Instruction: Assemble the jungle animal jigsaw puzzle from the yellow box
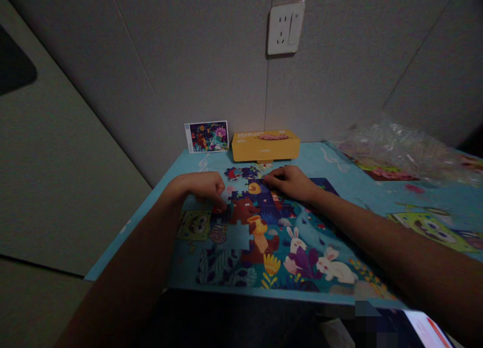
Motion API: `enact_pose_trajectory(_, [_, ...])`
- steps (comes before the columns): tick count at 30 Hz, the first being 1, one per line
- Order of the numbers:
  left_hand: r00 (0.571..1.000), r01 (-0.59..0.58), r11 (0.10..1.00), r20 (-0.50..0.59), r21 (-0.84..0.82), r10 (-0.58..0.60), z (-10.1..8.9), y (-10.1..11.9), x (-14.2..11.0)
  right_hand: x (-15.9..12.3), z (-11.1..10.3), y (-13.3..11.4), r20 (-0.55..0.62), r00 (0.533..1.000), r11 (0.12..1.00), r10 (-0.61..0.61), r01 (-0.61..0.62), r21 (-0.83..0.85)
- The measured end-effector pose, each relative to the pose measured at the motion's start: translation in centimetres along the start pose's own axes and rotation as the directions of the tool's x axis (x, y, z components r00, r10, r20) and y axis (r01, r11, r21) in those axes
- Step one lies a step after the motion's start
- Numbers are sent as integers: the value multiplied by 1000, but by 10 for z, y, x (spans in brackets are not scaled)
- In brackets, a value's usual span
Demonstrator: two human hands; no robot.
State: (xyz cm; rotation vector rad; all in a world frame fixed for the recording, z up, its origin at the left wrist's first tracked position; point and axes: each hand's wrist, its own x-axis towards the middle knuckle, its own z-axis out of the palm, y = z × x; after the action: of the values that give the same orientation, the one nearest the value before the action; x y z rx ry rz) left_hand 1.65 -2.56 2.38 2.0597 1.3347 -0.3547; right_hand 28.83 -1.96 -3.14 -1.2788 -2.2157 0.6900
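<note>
A partly assembled jigsaw puzzle (279, 247) with a bear, rabbits and flowers lies on the blue cartoon-printed table cover (377, 197). My left hand (206, 187) rests curled at the puzzle's upper left edge, fingertips on a reddish piece (219, 208). My right hand (292, 182) lies flat on the puzzle's top edge, its fingers pressing on pieces there. A few loose pieces (241, 173) lie just beyond, between the two hands.
A yellow box (266, 145) stands against the grey wall. Beside it leans a small picture card (207, 136) of the puzzle. Crumpled clear plastic wrap (400, 146) lies at the right. A wall socket (286, 28) sits above. A phone screen (426, 330) shows at bottom right.
</note>
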Motion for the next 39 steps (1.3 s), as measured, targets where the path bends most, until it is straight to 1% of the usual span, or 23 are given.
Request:
enact_pose_trajectory(3, [999,-36,999,-37,-24,35,-1,-1,1,0,0,-1,9,1000,1000,4,-4,14])
enact_pose_trajectory(5, [989,-92,992,-124,-91,80,-3,-2,0,0,0,0,12,1000,1000,7,-7,19])
enact_pose_trajectory(7, [965,-165,963,-235,-211,113,-5,-1,-2,0,0,1,11,1000,1000,9,-9,22])
enact_pose_trajectory(8, [955,-204,937,-267,-283,127,-6,0,-3,0,0,1,9,1000,1000,7,-7,22])
enact_pose_trajectory(9, [951,-239,905,-272,-351,145,-7,1,-5,1,0,2,6,1000,1000,2,-2,21])
enact_pose_trajectory(10, [953,-265,873,-251,-410,171,-7,3,-6,1,0,2,4,1000,1000,-2,2,18])
enact_pose_trajectory(12, [963,-269,837,-144,-477,227,-6,7,-8,1,1,2,1,1000,1000,-5,5,13])
enact_pose_trajectory(13, [967,-247,843,-68,-478,245,-4,9,-8,1,1,2,1,1000,1000,-3,3,12])
enact_pose_trajectory(15, [968,-173,884,88,-435,233,0,12,-5,1,0,1,1,1000,1000,1,-1,15])
enact_pose_trajectory(16, [968,-136,907,143,-399,208,3,13,-3,1,0,1,-1,1000,1000,0,0,15])
enact_pose_trajectory(17, [968,-106,927,175,-360,179,5,14,-1,1,0,1,-2,1000,1000,-3,3,16])
enact_pose_trajectory(18, [971,-85,943,185,-323,151,6,14,2,1,0,1,-3,1000,1000,-5,5,17])
enact_pose_trajectory(21, [983,-68,967,146,-244,107,8,12,6,1,0,1,-6,1000,1000,-7,7,17])
enact_pose_trajectory(23, [986,-86,973,123,-215,114,7,11,7,0,0,2,-7,1000,1000,-9,9,23])
enact_pose_trajectory(27, [985,-113,981,116,-156,132,4,8,4,1,1,3,-5,1000,999,-9,9,32])
enact_pose_trajectory(32, [996,-45,996,71,-83,51,0,2,1,2,1,2,2,1000,1000,-13,13,23])
enact_pose_trajectory(35, [999,-10,997,39,-81,14,-2,-2,-1,1,1,1,-2,1000,999,-20,20,30])
enact_pose_trajectory(39, [996,33,998,84,-58,-28,-1,-2,-2,1,1,1,-6,1000,999,-10,11,36])
